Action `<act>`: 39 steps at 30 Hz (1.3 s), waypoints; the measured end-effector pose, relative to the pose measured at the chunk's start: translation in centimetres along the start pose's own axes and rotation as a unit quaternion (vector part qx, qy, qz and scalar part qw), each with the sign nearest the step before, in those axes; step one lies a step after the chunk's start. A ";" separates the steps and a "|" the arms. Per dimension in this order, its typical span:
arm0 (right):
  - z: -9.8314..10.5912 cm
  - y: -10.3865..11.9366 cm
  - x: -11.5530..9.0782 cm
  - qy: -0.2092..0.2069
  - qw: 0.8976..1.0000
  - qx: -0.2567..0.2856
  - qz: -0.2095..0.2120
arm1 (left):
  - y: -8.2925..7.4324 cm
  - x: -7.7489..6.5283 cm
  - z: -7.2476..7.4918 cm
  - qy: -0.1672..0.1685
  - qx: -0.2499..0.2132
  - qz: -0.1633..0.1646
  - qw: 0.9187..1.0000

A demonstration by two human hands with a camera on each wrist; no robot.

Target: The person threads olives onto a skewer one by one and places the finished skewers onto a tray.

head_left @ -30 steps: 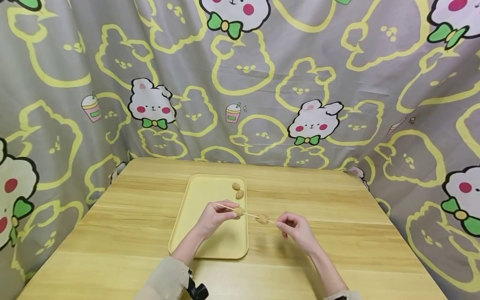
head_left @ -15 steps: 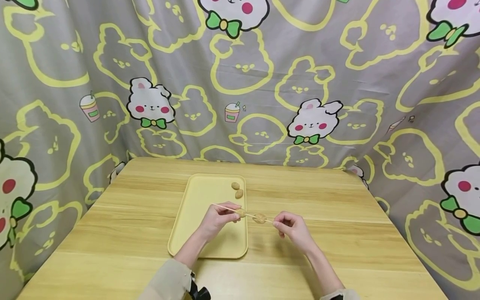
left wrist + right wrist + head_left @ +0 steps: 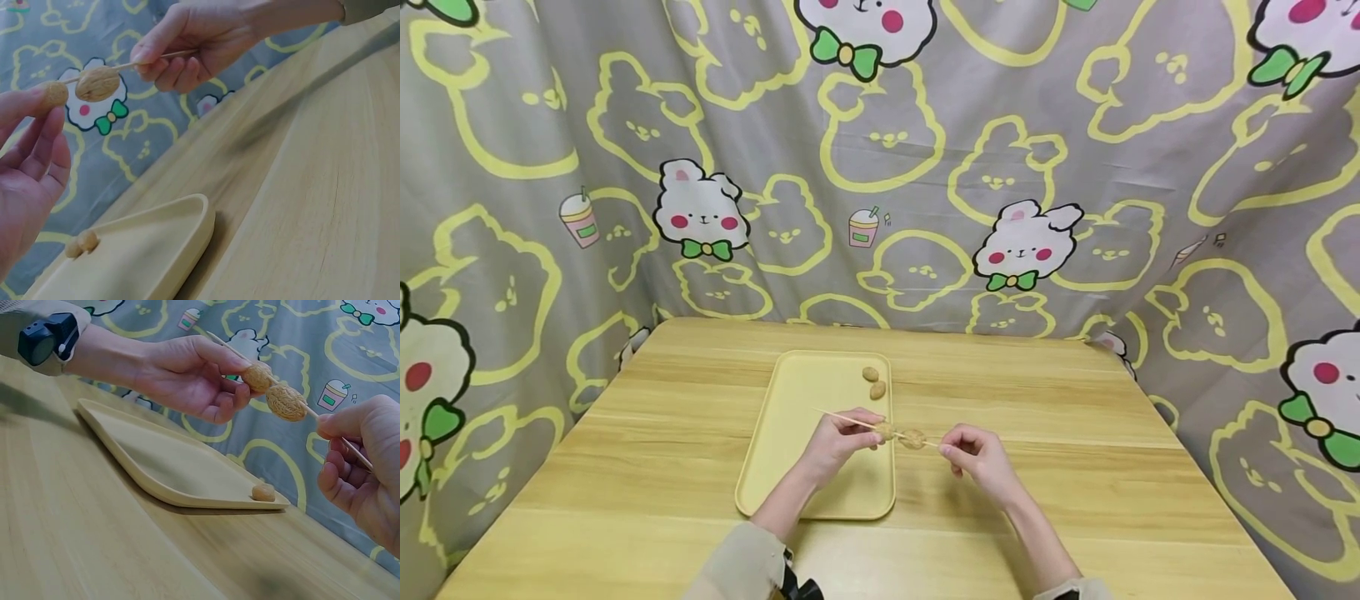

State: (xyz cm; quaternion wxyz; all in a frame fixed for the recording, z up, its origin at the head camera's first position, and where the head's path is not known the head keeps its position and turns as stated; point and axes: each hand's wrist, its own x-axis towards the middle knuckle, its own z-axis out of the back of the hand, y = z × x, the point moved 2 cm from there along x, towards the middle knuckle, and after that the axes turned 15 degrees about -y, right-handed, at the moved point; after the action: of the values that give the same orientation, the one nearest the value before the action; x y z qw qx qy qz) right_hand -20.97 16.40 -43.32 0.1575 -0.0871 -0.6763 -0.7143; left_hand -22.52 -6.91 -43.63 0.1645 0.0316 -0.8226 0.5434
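Above a yellow tray (image 3: 790,442) on the wooden counter (image 3: 1037,383), the head view shows the left hand (image 3: 841,442) pinching one walnut-like ball (image 3: 886,431) while the right hand (image 3: 983,460) pinches a thin skewer (image 3: 842,419). A second walnut-like ball (image 3: 912,439) sits threaded between the hands; two loose balls (image 3: 877,390) lie in the tray's far right corner.

From the left wrist, the held ball is just beside its neighbour; a straight push through both centres should keep them from splitting.

From the right wrist, the skewer's tip juts past the left hand, so gentle pressure seems safest.
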 end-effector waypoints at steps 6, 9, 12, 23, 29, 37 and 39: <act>-0.3 -0.2 0.1 0.007 1.000 -0.001 0.004 | 0.1 -0.1 0.1 -0.007 0.018 0.006 1.000; -0.3 -0.2 0.1 0.009 1.000 -0.002 0.004 | 0.2 -0.2 0.1 -0.009 0.024 0.010 1.000; -0.2 -0.2 0.1 0.013 1.000 -0.007 -0.005 | 0.3 -0.2 0.1 -0.010 0.029 0.015 0.999; 0.2 -0.4 -0.8 0.031 0.999 -0.022 -0.019 | 0.5 -0.2 -0.2 -0.004 0.053 0.029 0.998; 0.5 -0.3 -0.6 0.000 1.000 -0.014 -0.008 | 0.9 0.2 -0.6 0.000 0.013 0.016 1.000; 1.6 0.0 -0.3 -0.033 0.999 -0.011 -0.002 | 1.1 1.9 0.2 -0.050 0.088 0.022 0.995; 1.9 0.0 -0.4 -0.045 0.999 -0.014 -0.005 | 1.2 2.5 0.8 -0.085 0.120 0.033 0.989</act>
State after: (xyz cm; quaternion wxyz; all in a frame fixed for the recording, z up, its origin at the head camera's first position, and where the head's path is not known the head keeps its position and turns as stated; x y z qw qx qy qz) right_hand -20.80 18.37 -43.27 0.1223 -0.1183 -0.6728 -0.7200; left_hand -25.38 -6.79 -44.22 0.0705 0.0698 -0.7628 0.6389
